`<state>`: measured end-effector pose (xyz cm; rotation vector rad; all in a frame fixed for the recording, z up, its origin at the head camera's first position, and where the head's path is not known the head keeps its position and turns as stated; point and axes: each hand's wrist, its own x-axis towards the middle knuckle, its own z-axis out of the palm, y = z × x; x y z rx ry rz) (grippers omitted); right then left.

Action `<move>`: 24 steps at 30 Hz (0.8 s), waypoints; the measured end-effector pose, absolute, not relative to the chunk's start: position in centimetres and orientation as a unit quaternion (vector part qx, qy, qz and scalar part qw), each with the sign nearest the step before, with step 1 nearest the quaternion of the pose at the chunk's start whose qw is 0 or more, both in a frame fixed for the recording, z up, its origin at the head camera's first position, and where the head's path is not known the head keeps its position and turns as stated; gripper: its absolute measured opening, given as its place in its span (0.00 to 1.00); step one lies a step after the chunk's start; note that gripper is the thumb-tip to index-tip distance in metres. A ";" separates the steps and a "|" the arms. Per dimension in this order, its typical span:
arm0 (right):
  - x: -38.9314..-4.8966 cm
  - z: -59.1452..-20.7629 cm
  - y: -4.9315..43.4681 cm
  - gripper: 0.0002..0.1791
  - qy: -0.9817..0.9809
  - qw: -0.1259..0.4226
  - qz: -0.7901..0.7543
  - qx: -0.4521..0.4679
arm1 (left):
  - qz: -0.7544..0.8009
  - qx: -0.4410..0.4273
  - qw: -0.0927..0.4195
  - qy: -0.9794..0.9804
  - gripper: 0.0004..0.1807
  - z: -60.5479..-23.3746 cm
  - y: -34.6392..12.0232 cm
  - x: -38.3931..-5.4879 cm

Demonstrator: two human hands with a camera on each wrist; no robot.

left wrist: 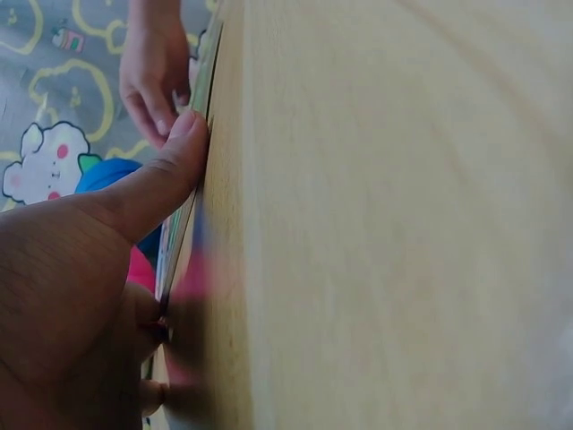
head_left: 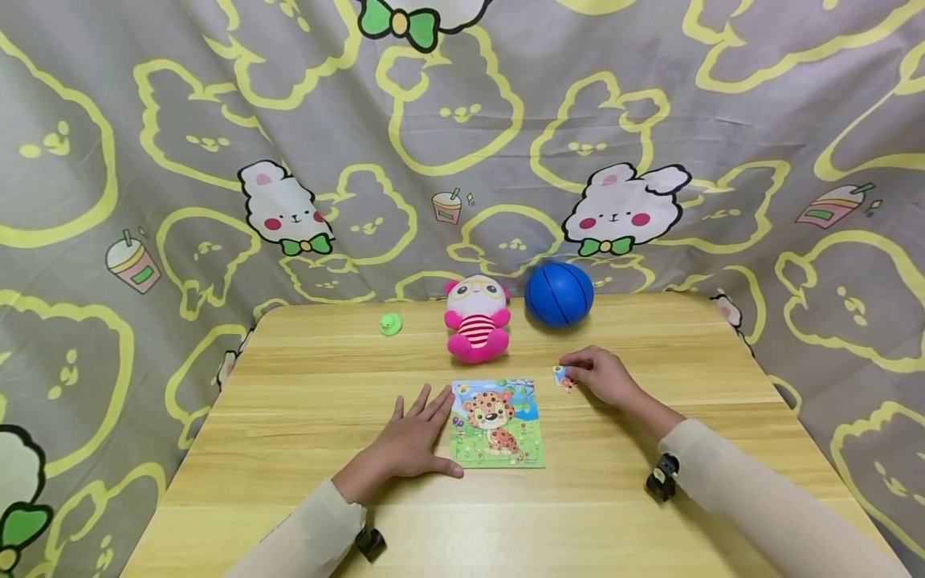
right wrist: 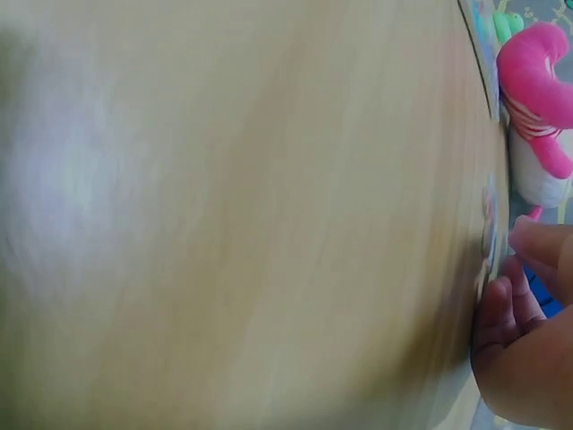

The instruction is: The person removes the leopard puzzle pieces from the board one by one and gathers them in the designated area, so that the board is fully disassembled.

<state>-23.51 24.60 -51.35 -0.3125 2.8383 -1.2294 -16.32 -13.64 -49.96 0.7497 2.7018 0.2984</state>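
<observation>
A square jigsaw puzzle (head_left: 499,425) with a cartoon leopard picture lies flat on the table. My left hand (head_left: 415,441) rests beside its left edge, fingers spread and the thumb near the lower left corner; the left wrist view shows the thumb (left wrist: 166,179) against the board's edge. To the right of the board, my right hand (head_left: 603,376) pinches a small blue puzzle piece (head_left: 560,376) between thumb and fingertips. Colored pieces (right wrist: 490,219) show low at the table surface by those fingers in the right wrist view; their number is hard to tell.
Behind the puzzle sits a pink and white plush toy (head_left: 477,319). A blue ball (head_left: 559,295) stands to its right, and a small green toy (head_left: 390,324) to its left. Patterned grey curtain (head_left: 462,144) surrounds the back and sides of the wooden table (head_left: 303,449).
</observation>
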 end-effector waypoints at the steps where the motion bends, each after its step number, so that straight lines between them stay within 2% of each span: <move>1: -23.4 -51.2 24.5 0.12 0.913 0.013 -0.396 -0.099 | 0.105 0.261 0.160 0.946 0.70 -49.9 -13.6 -16.3; 13: -22.3 -50.1 21.7 0.13 0.904 0.028 -0.408 -0.127 | 0.116 0.265 0.160 0.944 0.72 -50.0 -13.8 -16.4; 24: -21.8 -49.9 17.1 0.14 0.882 0.069 -0.436 -0.166 | 0.103 0.245 0.128 0.956 0.61 -50.7 -13.0 -16.1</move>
